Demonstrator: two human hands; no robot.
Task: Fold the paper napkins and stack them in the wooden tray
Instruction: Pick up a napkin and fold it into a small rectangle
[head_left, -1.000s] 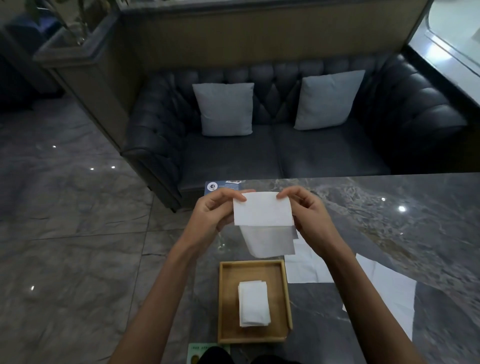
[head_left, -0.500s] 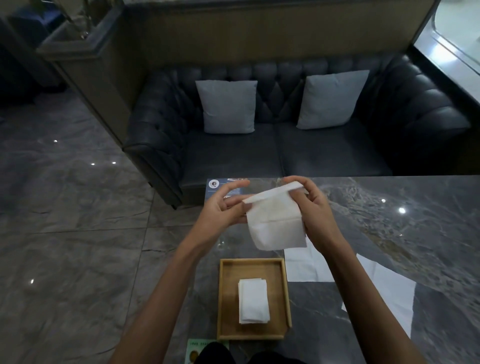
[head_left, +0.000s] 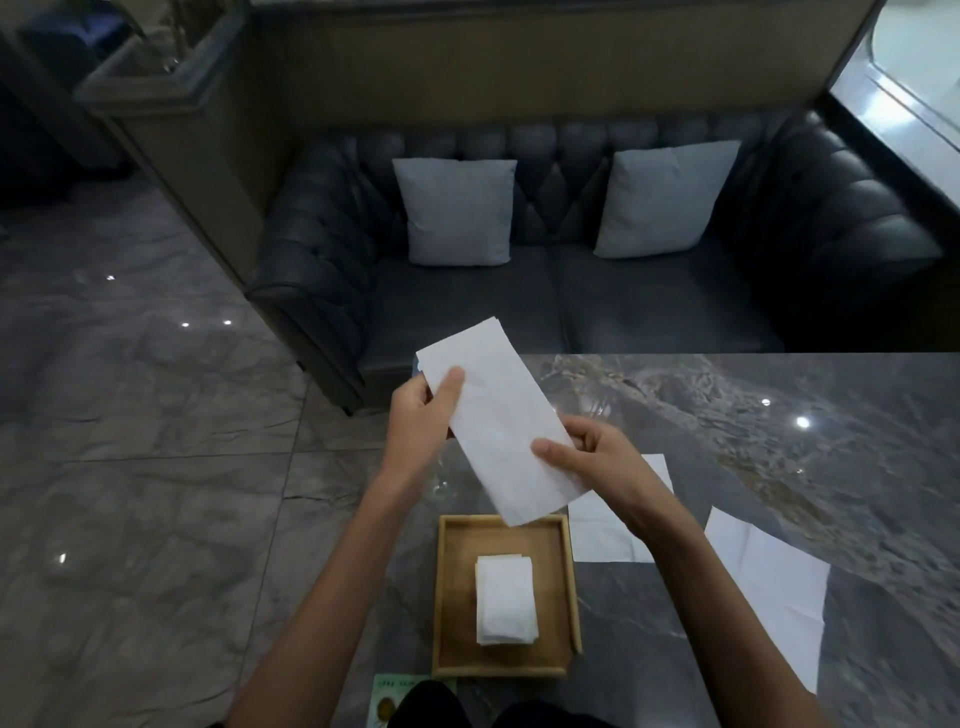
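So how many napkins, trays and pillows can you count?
Napkin held in the hands: 1
Folded napkin stack in the wooden tray: 1
Unfolded napkins on the table: 2
Wooden tray: 1
Pillows: 2
Total: 7

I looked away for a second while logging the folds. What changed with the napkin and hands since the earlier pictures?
The held napkin, earlier level with a flap hanging, is now a long folded strip turned diagonal. The left hand pinches its upper end; the right hand has dropped to its lower end. Unchanged: the folded stack in the wooden tray and the flat napkins on the table.
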